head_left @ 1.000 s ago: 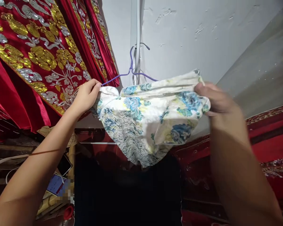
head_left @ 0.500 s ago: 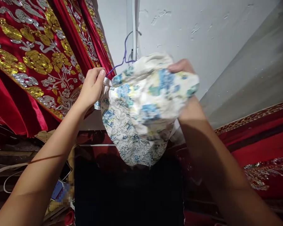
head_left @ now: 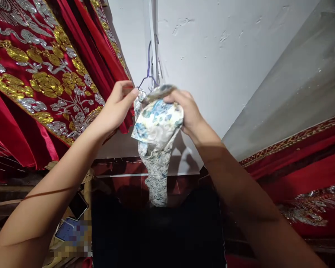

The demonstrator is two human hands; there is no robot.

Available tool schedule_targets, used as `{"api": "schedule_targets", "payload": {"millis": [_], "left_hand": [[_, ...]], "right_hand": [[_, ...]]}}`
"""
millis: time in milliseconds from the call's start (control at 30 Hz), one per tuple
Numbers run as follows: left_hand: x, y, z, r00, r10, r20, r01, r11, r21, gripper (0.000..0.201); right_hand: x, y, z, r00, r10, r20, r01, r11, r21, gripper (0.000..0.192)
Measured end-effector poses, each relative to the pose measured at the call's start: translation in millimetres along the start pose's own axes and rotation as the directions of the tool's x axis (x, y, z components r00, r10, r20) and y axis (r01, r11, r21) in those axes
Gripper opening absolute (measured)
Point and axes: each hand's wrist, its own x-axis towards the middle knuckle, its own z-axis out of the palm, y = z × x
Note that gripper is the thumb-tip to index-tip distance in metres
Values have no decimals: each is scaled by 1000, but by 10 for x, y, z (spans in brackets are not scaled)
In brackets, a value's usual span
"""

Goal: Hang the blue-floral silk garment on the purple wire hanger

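- Dark cloth (head_left: 156, 238) spreads nearest me, at the bottom of my view.
- My right hand (head_left: 185, 109) is closed on the gathered upper part of the floral garment (head_left: 159, 126), which hangs bunched in front of me.
- My left hand (head_left: 118, 108) pinches its other side, thumb and finger beside the purple hanger (head_left: 149, 69).
- Sequinned red cloth (head_left: 58, 67) hangs to my left.
- Beyond the hanger stands a scuffed white wall (head_left: 201, 74).
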Motion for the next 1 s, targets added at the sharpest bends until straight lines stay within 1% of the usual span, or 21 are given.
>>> {"api": "schedule_targets", "payload": {"millis": [33,100,200,233,300,367,433,467,500,533,567,600,633,700,733,767,800,867,900,967,1000], "left_hand": [[44,20,-11,1000,-7,-29,6,1000,-17,40],[111,27,-23,998,-37,-52,34,997,-66,48],[172,-87,-11,996,-79,-30,75,991,-111,63],[184,-156,-3,996,-91,-19,89,991,-101,69],[189,-310,4,992,-122,-16,121,991,-61,78],[145,-428,-2,987,-161,-26,160,987,-31,81],[35,-453,-13,981,-193,-7,192,981,-15,74],[-43,-421,-17,980,-196,25,196,980,-12,66],[-133,-359,-18,979,-189,80,191,982,-14,57],[-228,-272,-18,973,-173,153,178,984,-19,48],[-324,-165,-17,961,-148,235,158,987,-27,41],[-413,-47,-18,938,-119,324,138,990,-36,36],[-492,74,-23,911,-91,402,118,992,-43,31],[-607,295,-49,865,-55,499,101,993,-66,23],[-642,385,-72,856,-50,514,109,990,-85,19],[-665,458,-100,856,-54,515,130,985,-112,16],[-677,516,-132,858,-62,509,158,976,-147,14],[-686,601,-201,866,-44,499,194,948,-254,18],[-688,636,-233,866,-5,501,191,928,-321,22],[-703,711,-277,861,111,497,155,872,-464,28],[-720,757,-286,854,169,492,137,839,-527,30]], "right_hand": [[65,-16,-30,1000,-7,1,7,1000,-24,24],[132,-39,-2,997,10,72,-2,994,-106,24],[89,-42,216,966,67,249,1,965,-264,17],[51,-34,304,956,82,283,12,948,-317,17],[-41,-3,447,944,106,313,26,921,-389,20],[-145,44,517,936,130,327,12,918,-397,19],[-263,101,515,910,155,383,-8,933,-359,16],[-328,130,494,894,157,419,-11,944,-331,17],[-394,158,463,880,153,450,-11,953,-302,19],[-459,187,424,873,142,467,-7,961,-278,21],[-520,219,379,878,122,462,4,965,-263,23],[-573,255,328,898,89,431,32,964,-265,24],[-617,298,273,926,39,375,77,954,-289,24],[-671,406,151,974,-98,205,174,901,-398,26],[-683,468,86,979,-168,119,204,864,-461,31],[-686,531,18,974,-220,59,218,829,-515,39],[-684,591,-53,969,-245,32,221,802,-556,50],[-669,691,-201,972,-227,53,214,779,-590,66],[-660,726,-274,978,-192,88,206,786,-582,67],[-649,773,-403,985,-110,134,164,839,-518,58],[-646,787,-450,988,-84,132,137,875,-465,55]]}}
